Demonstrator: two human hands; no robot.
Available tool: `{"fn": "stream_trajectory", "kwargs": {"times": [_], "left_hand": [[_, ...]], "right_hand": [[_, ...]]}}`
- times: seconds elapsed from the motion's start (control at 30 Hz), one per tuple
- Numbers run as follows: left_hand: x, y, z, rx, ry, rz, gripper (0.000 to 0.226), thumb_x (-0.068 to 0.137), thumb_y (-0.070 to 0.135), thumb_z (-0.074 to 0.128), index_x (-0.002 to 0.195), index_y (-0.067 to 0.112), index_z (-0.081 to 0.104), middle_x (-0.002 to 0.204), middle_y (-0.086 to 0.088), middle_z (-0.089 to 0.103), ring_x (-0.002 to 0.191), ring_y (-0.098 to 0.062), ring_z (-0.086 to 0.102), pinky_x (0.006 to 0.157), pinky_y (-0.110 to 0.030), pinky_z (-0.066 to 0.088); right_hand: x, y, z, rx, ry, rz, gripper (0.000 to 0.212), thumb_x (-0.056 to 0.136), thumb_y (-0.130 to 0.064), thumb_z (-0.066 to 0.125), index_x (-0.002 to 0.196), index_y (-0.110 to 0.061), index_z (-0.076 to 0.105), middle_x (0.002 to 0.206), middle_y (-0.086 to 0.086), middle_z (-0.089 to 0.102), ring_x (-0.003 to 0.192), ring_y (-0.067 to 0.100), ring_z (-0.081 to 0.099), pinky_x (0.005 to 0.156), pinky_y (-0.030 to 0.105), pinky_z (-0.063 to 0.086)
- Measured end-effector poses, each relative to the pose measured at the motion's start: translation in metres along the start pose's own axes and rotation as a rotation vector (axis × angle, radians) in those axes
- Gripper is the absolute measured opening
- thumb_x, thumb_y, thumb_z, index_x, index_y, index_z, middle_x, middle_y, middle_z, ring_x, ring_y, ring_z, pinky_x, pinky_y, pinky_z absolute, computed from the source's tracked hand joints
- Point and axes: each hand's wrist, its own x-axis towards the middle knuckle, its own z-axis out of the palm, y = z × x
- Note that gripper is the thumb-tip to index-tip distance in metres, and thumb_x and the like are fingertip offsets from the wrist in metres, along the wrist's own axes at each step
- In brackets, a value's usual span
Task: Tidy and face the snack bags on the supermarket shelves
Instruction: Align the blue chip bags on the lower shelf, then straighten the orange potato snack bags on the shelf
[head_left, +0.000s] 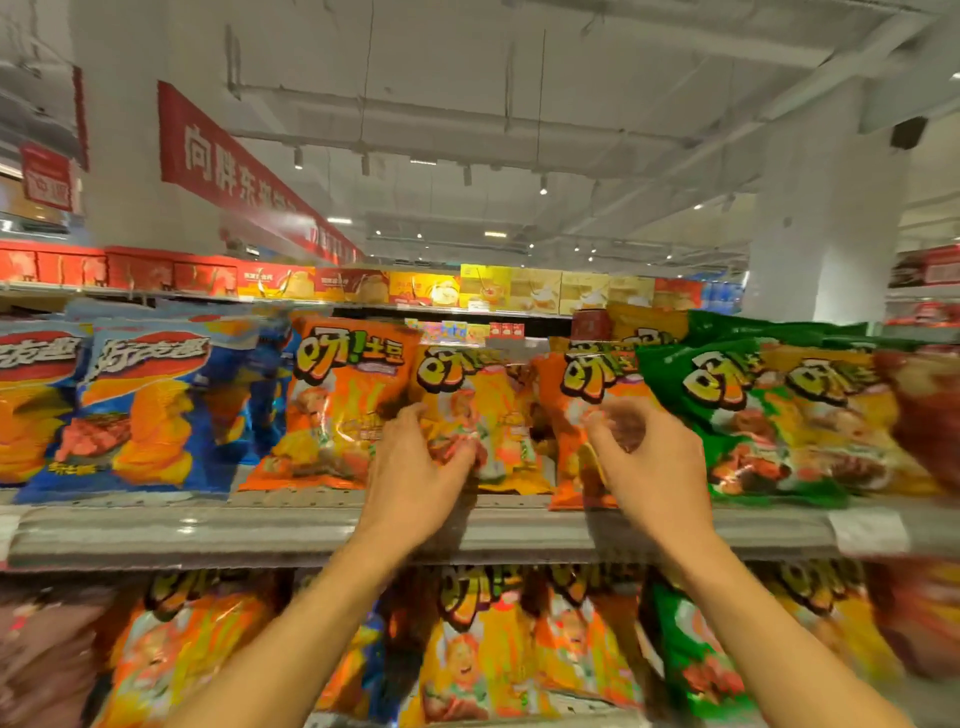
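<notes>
Snack bags stand in a row on the middle shelf (291, 535). My left hand (415, 473) grips the lower part of a yellow snack bag (493, 400), with the thumb spread up towards the orange bag (337, 400) on its left. My right hand (654, 462) is held with curled fingers right in front of another orange bag (576, 395), which leans beside the green bags (727, 410). Blur hides whether those fingers pinch this bag.
Blue bags (145, 400) fill the shelf's left end and a dark red bag (930, 415) sits at the far right. More bags of the same kinds (483, 654) hang on the shelf below. Boxed goods (483, 286) line the top shelf. A white pillar (826, 218) stands at the right.
</notes>
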Motion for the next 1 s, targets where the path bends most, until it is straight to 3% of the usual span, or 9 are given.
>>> {"fn": "stream_trajectory", "kwargs": {"times": [0.17, 0.27, 0.33, 0.4, 0.47, 0.53, 0.7, 0.87, 1.0], "left_hand": [[0.036, 0.004, 0.022, 0.029, -0.046, -0.252, 0.106, 0.068, 0.073, 0.072, 0.142, 0.006, 0.038, 0.131, -0.01, 0.061, 0.117, -0.031, 0.06, 0.098, -0.045, 0.05], [0.047, 0.003, 0.021, -0.031, -0.173, -0.34, 0.109, 0.051, 0.085, 0.073, 0.122, 0.004, 0.058, 0.095, -0.005, 0.076, 0.079, -0.016, 0.07, 0.073, -0.035, 0.056], [0.048, 0.001, 0.021, -0.047, -0.247, -0.322, 0.096, 0.049, 0.085, 0.074, 0.102, 0.006, 0.066, 0.069, 0.003, 0.074, 0.057, -0.006, 0.066, 0.064, -0.031, 0.051], [0.047, -0.003, 0.022, -0.079, -0.282, -0.313, 0.095, 0.051, 0.081, 0.077, 0.104, 0.003, 0.064, 0.073, -0.001, 0.073, 0.064, -0.012, 0.069, 0.069, -0.035, 0.053], [0.049, -0.007, 0.022, -0.105, -0.3, -0.336, 0.112, 0.056, 0.077, 0.079, 0.127, -0.006, 0.051, 0.107, -0.02, 0.07, 0.095, -0.032, 0.07, 0.083, -0.044, 0.057], [0.048, -0.007, 0.021, -0.112, -0.31, -0.344, 0.118, 0.06, 0.073, 0.08, 0.137, -0.006, 0.041, 0.124, -0.027, 0.061, 0.103, -0.038, 0.065, 0.088, -0.044, 0.057], [0.046, -0.007, 0.023, -0.159, -0.267, -0.341, 0.101, 0.063, 0.065, 0.083, 0.133, 0.004, 0.043, 0.117, -0.019, 0.065, 0.085, -0.021, 0.064, 0.07, -0.03, 0.052], [0.045, -0.006, 0.022, -0.156, -0.226, -0.329, 0.088, 0.064, 0.062, 0.085, 0.122, 0.004, 0.052, 0.103, -0.013, 0.071, 0.075, -0.014, 0.065, 0.059, -0.022, 0.051], [0.043, 0.002, 0.022, -0.242, -0.246, -0.312, 0.049, 0.067, 0.052, 0.085, 0.081, 0.01, 0.063, 0.065, -0.005, 0.07, 0.047, -0.006, 0.059, 0.046, -0.014, 0.046]], "right_hand": [[0.041, 0.056, -0.02, -0.201, -0.109, 0.051, 0.085, 0.082, -0.067, 0.064, 0.143, -0.01, 0.047, 0.136, 0.015, 0.052, 0.13, 0.033, 0.046, 0.106, 0.045, 0.04], [0.062, 0.065, -0.017, -0.095, -0.36, 0.223, 0.111, 0.057, -0.089, 0.065, 0.138, -0.014, 0.05, 0.13, 0.006, 0.06, 0.121, 0.027, 0.057, 0.096, 0.041, 0.049], [0.071, 0.069, -0.016, 0.071, -0.502, 0.333, 0.095, 0.042, -0.088, 0.071, 0.11, -0.022, 0.07, 0.096, -0.01, 0.076, 0.092, 0.013, 0.068, 0.074, 0.03, 0.053], [0.077, 0.075, -0.015, 0.168, -0.573, 0.359, 0.079, 0.038, -0.082, 0.077, 0.094, -0.025, 0.076, 0.072, -0.018, 0.075, 0.076, 0.005, 0.07, 0.062, 0.023, 0.049], [0.079, 0.078, -0.013, 0.227, -0.615, 0.364, 0.074, 0.037, -0.078, 0.081, 0.091, -0.027, 0.077, 0.073, -0.02, 0.075, 0.071, 0.002, 0.071, 0.056, 0.019, 0.05], [0.079, 0.078, -0.011, 0.267, -0.626, 0.354, 0.075, 0.035, -0.075, 0.082, 0.092, -0.028, 0.076, 0.076, -0.017, 0.076, 0.069, 0.003, 0.073, 0.056, 0.018, 0.052], [0.072, 0.077, -0.009, 0.242, -0.539, 0.25, 0.07, 0.055, -0.069, 0.085, 0.107, -0.024, 0.075, 0.095, -0.004, 0.078, 0.091, 0.017, 0.073, 0.091, 0.041, 0.058], [0.064, 0.064, -0.018, 0.086, -0.386, 0.132, 0.076, 0.062, -0.071, 0.081, 0.12, -0.028, 0.058, 0.106, -0.009, 0.068, 0.098, 0.016, 0.065, 0.083, 0.035, 0.052], [0.061, 0.059, -0.033, 0.111, -0.312, 0.079, 0.077, 0.061, -0.072, 0.079, 0.119, -0.027, 0.054, 0.101, -0.01, 0.066, 0.092, 0.013, 0.065, 0.08, 0.036, 0.054]]}}
